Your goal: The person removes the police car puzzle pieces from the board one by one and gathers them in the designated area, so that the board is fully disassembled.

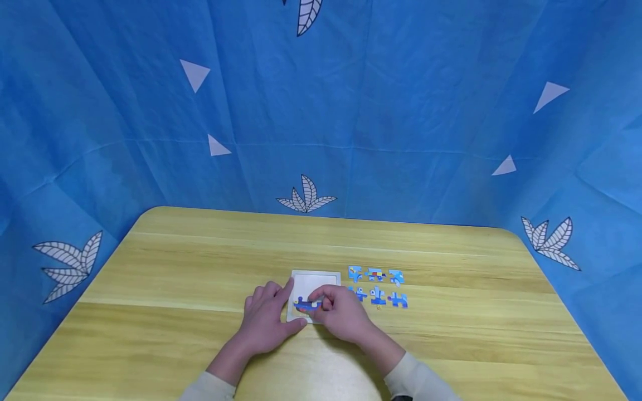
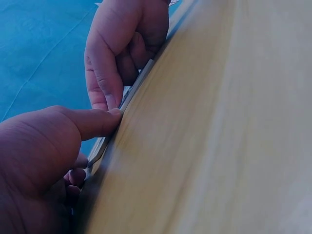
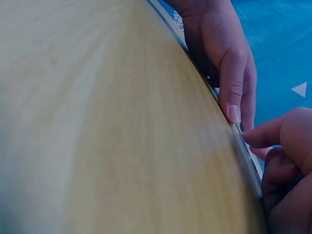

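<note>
A small square puzzle tray (image 1: 317, 274) with a pale rim lies on the table. My left hand (image 1: 266, 320) spreads along its left side, index finger near the upper left corner and thumb on the lower edge. My right hand (image 1: 341, 313) reaches over the tray's lower right part, its thumb and bent index finger pinching at a blue puzzle piece. Joined blue puzzle pieces (image 1: 303, 305) lie along the tray's bottom row, partly hidden by the right fingers. The wrist views show the left hand (image 2: 48, 146) and right hand (image 3: 287, 165) at the tray edge-on.
Several loose blue puzzle pieces (image 1: 377, 296) lie in two rows right of the tray, the leftmost lower one partly behind the right hand. The wooden table (image 1: 200, 239) ends at a blue curtain (image 1: 321, 111) printed with leaves and triangles.
</note>
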`<state>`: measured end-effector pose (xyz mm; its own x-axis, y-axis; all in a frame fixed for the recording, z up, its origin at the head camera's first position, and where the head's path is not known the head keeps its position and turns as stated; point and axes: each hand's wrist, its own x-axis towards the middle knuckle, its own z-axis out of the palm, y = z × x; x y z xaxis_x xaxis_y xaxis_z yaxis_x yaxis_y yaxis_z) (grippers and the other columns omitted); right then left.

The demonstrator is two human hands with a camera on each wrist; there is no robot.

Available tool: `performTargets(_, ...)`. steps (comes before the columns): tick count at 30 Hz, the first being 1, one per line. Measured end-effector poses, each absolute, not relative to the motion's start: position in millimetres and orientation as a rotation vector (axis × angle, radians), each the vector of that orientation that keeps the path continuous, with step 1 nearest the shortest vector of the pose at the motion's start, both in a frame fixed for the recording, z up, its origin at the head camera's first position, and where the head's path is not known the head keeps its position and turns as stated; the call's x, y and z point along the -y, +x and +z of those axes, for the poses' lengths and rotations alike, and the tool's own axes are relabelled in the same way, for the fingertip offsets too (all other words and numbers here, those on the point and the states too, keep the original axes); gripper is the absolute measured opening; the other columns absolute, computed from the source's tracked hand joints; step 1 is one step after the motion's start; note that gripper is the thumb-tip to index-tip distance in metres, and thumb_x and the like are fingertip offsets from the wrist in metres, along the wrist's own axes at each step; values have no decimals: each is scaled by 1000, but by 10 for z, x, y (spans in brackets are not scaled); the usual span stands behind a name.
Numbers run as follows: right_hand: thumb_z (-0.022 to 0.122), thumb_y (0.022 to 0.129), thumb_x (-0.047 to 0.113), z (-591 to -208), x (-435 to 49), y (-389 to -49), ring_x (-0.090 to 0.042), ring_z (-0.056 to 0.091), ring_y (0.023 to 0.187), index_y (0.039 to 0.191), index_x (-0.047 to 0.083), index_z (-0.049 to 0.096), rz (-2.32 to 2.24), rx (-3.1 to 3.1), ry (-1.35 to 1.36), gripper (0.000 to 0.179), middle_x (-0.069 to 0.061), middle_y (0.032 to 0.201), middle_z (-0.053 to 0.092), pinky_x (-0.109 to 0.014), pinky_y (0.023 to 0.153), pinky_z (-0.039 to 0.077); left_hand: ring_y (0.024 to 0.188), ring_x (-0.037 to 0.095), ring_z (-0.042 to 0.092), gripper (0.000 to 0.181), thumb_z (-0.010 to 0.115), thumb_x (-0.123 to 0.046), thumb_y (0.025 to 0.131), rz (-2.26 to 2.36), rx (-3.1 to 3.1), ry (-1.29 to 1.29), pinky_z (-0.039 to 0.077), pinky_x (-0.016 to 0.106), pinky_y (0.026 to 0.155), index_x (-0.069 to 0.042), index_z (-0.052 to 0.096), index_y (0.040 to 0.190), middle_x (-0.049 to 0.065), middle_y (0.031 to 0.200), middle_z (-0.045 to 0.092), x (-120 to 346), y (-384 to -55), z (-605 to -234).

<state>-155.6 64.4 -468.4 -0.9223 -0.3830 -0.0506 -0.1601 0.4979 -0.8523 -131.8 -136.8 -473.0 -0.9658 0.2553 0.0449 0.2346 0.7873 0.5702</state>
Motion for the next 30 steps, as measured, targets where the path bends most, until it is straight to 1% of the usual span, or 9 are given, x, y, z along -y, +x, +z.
performTargets(11, 78, 84, 8, -4624, -615, -1590, -8, 40, 56, 108, 12, 71, -1303, -2555, -495, 25, 7, 62, 44, -26, 56, 35, 93, 19, 35, 87, 77, -46, 83, 917, -2934, 395, 26, 41, 83, -3, 42, 151, -4, 102, 43, 1366, -1328, -4754)
performTargets(16, 77, 84, 7, -4593, -596, -1615, -8, 42, 55, 111, 11, 71, -1286, -2533, -521, 28, 7, 62, 47, -26, 56, 36, 92, 19, 35, 87, 76, -48, 83, 917, -2941, 406, 26, 41, 81, -2, 43, 150, -4, 102, 43, 1369, -1320, -4745)
performTargets(22, 75, 84, 3, -4586, -577, -1655, -7, 39, 51, 112, 9, 71, -1285, -2467, -568, 29, 7, 59, 44, -25, 52, 34, 92, 20, 35, 87, 75, -49, 84, 935, -2940, 417, 26, 42, 81, -3, 44, 150, -4, 100, 42, 1374, -1313, -4730)
performTargets(30, 74, 84, 1, -4601, -573, -1687, -7, 39, 50, 112, 9, 71, -1278, -2420, -584, 29, 6, 58, 43, -24, 52, 34, 93, 20, 36, 86, 75, -49, 83, 938, -2947, 418, 26, 41, 80, -3, 45, 150, -4, 100, 42, 1374, -1315, -4747)
